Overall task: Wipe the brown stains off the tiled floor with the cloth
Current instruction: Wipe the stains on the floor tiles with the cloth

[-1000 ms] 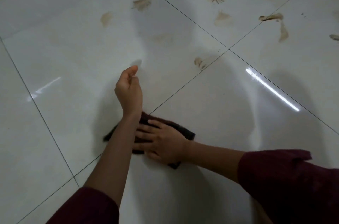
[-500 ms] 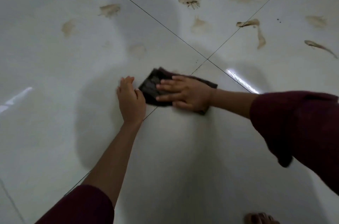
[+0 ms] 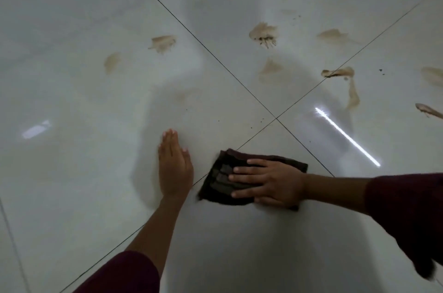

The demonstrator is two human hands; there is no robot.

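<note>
A dark brown folded cloth [image 3: 220,172] lies flat on the glossy white tiled floor [image 3: 72,100], across a grout line. My right hand [image 3: 271,181] presses down on it with fingers spread, pointing left. My left hand [image 3: 173,165] rests flat on the bare tile just left of the cloth, fingers together, holding nothing. Several brown stains lie farther away: one [image 3: 164,43] and a fainter one [image 3: 111,62] at upper left, a darker one [image 3: 263,34] past the grout crossing, another [image 3: 271,69] below it, and a long smear [image 3: 351,91] at right.
Dark grout lines cross at a point [image 3: 275,118] above the cloth. More smears sit at the right edge [image 3: 429,110] and upper right [image 3: 332,36]. A bright light reflection [image 3: 347,136] streaks the tile at right. Small dark specks dot the floor near the crossing.
My right hand slid the cloth up toward the grout crossing and back down again. The stain near the crossing is gone. My left hand went from lifted to flat on the tile.
</note>
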